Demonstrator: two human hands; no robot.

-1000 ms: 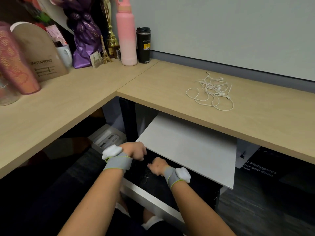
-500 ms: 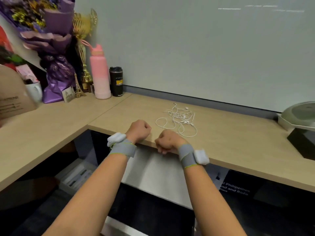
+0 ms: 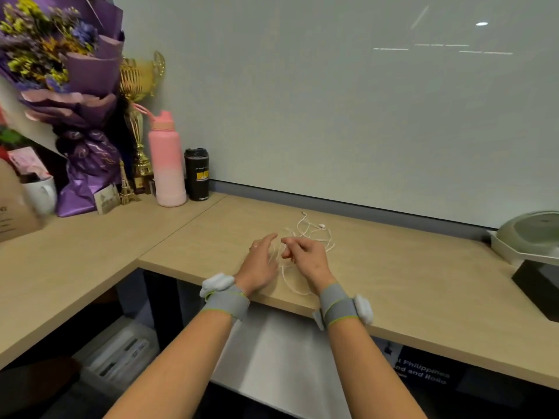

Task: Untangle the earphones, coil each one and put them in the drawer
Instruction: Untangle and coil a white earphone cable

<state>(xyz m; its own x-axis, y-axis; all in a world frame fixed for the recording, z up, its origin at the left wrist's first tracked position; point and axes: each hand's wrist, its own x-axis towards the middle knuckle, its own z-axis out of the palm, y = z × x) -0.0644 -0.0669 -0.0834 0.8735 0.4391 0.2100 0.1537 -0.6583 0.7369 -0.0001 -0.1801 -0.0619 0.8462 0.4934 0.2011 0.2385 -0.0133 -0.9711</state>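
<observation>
A pale wooden desk [image 3: 393, 282] fills the corner of an office cubicle, where a job of sorting earphones appears to be at its very start. By the look of it nothing is yet untangled, coiled or stowed. A white cabinet [image 3: 272, 358] under the desk presumably holds the drawer, though no open drawer can be seen. At the desk's back left corner stand a purple-wrapped bouquet [image 3: 84, 122] and a pink bottle [image 3: 167, 164].

Two bare forearms, each banded at the wrist in grey, reach over the desk's front edge. The left hand [image 3: 260, 264] rests on the desktop with its fingers straight and loosely spread, holding nothing, its tips against the cords. The right hand [image 3: 305, 258] hovers beside it, fingers curled inward and seemingly pinching a strand.

The earphones [image 3: 305, 228] lie on the desk near its front edge in one loose white knot, with a loop trailing back between the two wrists.
</observation>
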